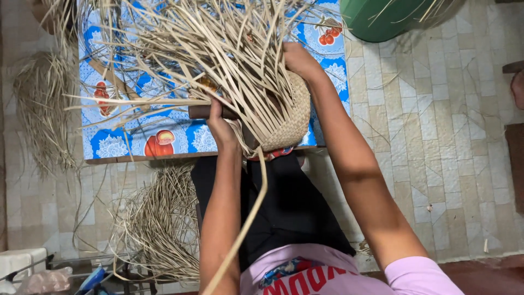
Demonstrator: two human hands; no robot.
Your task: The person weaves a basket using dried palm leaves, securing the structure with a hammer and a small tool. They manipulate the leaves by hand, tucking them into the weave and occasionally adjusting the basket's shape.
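Gripping a half-woven basket (289, 117) at centre, left hand (221, 125) pinches strips at 9 o'clock; right hand (299, 59) clasps its rim at 12. Many loose strips (180, 49) remain unwoven.

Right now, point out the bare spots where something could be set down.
Free: the tiled floor right of the right hand, below the green tub. Crowded: the blue patterned table under the half-woven basket and its loose strips; straw piles beside the left hand.
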